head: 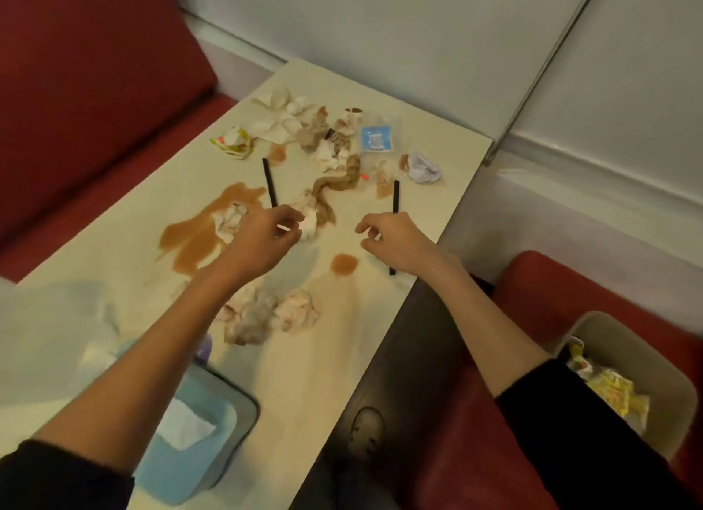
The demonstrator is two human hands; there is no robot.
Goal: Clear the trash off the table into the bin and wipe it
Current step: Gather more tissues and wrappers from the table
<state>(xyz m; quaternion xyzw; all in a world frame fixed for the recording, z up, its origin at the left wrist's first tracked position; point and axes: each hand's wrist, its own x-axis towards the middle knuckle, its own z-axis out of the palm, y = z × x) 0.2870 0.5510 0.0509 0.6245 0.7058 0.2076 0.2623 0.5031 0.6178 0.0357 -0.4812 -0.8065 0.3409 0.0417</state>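
Observation:
The cream table (334, 361) is strewn with trash: stained crumpled tissues (266, 315) near me, a soaked brown napkin (334, 184), wrappers (234, 144), a blue-labelled packet (376, 140) and a paper ball (424, 169). Brown liquid pools at the left (190, 239) and in a small spot (344, 264). My left hand (266, 239) hovers with loosely curled fingers beside a white tissue (309, 224), just below a black straw (269, 182). My right hand (395, 239) hovers, fingers loosely curled, over a second black straw (396, 195) that runs under it. The bin (593, 327) stands at the lower right.
A blue wipes pack (198, 426) and a clear plastic bag (57, 319) lie at the table's near left. Red bench seats (95, 90) flank the table on both sides. The bin holds yellow wrappers (612, 391). A white wall bounds the far end. My shoe (367, 429) shows on the dark floor.

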